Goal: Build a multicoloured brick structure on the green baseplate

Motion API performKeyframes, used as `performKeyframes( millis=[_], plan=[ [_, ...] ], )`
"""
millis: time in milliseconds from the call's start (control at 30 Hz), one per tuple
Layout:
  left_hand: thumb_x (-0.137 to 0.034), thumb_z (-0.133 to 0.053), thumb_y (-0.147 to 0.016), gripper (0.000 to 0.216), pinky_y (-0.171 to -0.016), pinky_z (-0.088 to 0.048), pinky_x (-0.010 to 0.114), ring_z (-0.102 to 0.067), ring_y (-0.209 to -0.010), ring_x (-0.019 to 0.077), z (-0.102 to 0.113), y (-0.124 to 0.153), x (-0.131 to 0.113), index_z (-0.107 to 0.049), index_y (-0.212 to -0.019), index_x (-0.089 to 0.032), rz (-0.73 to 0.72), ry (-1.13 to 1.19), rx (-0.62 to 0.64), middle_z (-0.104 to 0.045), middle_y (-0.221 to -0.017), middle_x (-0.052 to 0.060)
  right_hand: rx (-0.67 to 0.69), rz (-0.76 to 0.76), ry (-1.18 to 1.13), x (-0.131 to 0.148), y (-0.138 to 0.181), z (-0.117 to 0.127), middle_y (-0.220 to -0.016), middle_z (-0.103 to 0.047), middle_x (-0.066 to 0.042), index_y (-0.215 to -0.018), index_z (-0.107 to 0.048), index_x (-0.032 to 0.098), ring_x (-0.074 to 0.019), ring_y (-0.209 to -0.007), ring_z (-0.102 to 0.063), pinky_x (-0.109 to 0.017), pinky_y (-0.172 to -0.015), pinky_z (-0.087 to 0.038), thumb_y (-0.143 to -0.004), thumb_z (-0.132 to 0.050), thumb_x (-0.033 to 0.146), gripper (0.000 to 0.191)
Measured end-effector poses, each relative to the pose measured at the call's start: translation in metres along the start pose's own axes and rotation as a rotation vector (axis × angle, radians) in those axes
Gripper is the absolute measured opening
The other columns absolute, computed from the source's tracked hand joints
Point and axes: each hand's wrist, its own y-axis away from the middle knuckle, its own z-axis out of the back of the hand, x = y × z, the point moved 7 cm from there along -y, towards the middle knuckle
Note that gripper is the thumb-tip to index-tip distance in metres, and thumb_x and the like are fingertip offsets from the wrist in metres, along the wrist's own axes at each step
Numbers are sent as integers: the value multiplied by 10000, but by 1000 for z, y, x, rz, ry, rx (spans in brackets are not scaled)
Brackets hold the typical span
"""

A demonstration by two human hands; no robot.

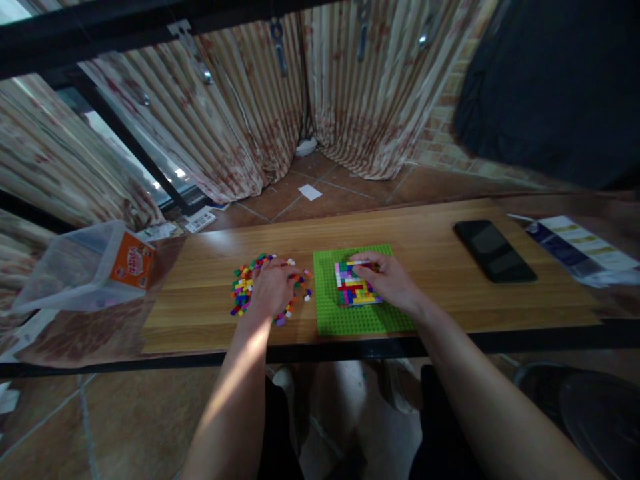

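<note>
My left hand (273, 288) reaches over a loose heap of small coloured toy bricks (243, 287), its fingers apart and the fingertips partly lost among the bricks. On a green studded baseplate (327, 321) sits a low, multicoloured brick build (353, 291), roughly square. My right hand (387, 277) lies over the build's upper right side, hiding that part. Its thumb and fingers are bent together at the top of the build; whatever is between them is too small to tell.
The wooden table (200, 327) also bears a black phone (495, 250) at right. Printed papers (585, 247) lie beyond it. A clear plastic box (83, 267) with an orange label stands off the left end. Curtains (250, 113) hang behind, and a paper slip (310, 192) lies on the floor.
</note>
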Motion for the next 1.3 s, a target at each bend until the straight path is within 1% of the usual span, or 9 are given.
performKeyframes(
  millis=[133, 300, 400, 500, 667, 800, 967, 1133, 1300],
  plan=[
    [-166, -634, -788, 174, -999, -410, 476, -573, -1120, 281, 2, -2, -4, -741, -895, -250, -13, -45, -5, -677, -1164, 76, -3, 4, -2, 1, 0, 1, -872, -743, -44, -993, -724, 169, -140, -678, -634, -248, -627, -505, -781, -646, 242, 238],
    [-167, -620, -787, 74, -895, -459, 405, -622, -961, 242, 5, -4, -8, -676, -784, -216, -35, -32, -10, -710, -946, 58, -2, 0, -22, 1, -1, 0, -891, -746, -41, -989, -725, 169, -139, -708, -651, -241, -639, -509, -775, -654, 239, 236],
    [-179, -594, -806, 70, -791, -489, 342, -646, -822, 201, 8, -4, -10, -652, -781, -209, -36, 141, -5, -712, -822, 34, -10, 17, -26, 1, -2, 0, -889, -750, -37, -974, -728, 175, -140, -709, -654, -244, -646, -510, -774, -654, 228, 220],
    [-199, -589, -815, 58, -723, -501, 289, -654, -750, 162, 11, -2, -20, -641, -792, -211, -39, 397, -55, -704, -766, 2, -17, 41, -10, 2, -2, 0, -885, -753, -40, -961, -732, 175, -146, -718, -655, -253, -664, -508, -782, -642, 223, 206],
    [-230, -590, -836, 63, -721, -504, 261, -635, -738, 131, 5, 9, -60, -652, -833, -218, -114, 620, -168, -694, -791, -19, -6, 85, 2, 4, -3, 0, -890, -750, -34, -965, -729, 179, -151, -768, -661, -261, -708, -509, -820, -594, 241, 208],
    [-225, -617, -829, 35, -784, -495, 288, -627, -789, 145, -6, 14, -83, -651, -835, -227, -130, 562, -265, -692, -825, -10, -1, 96, 9, 4, -4, 0, -897, -746, -48, -972, -726, 168, -154, -765, -657, -260, -693, -507, -826, -583, 234, 215],
    [-227, -645, -824, 25, -786, -475, 320, -622, -796, 166, -15, 13, -87, -645, -812, -205, -55, 508, -321, -688, -812, 7, -7, 103, 31, 4, -4, 0, -892, -750, -45, -968, -729, 168, -150, -757, -663, -247, -681, -502, -829, -588, 235, 209],
    [-193, -683, -794, 59, -799, -461, 329, -630, -803, 171, -16, 13, -89, -637, -759, -201, -1, 500, -317, -699, -793, 1, -1, 119, 53, 4, -5, 0, -921, -752, -48, -974, -726, 167, -156, -798, -673, -255, -718, -507, -828, -583, 212, 209],
    [-215, -710, -784, 38, -828, -452, 348, -637, -852, 190, -12, 11, -90, -685, -758, -225, -11, 425, -276, -714, -836, 6, -5, 125, 50, 2, -5, -1, -925, -749, -51, -977, -726, 169, -158, -804, -672, -259, -722, -514, -832, -570, 202, 215]
  ],
)
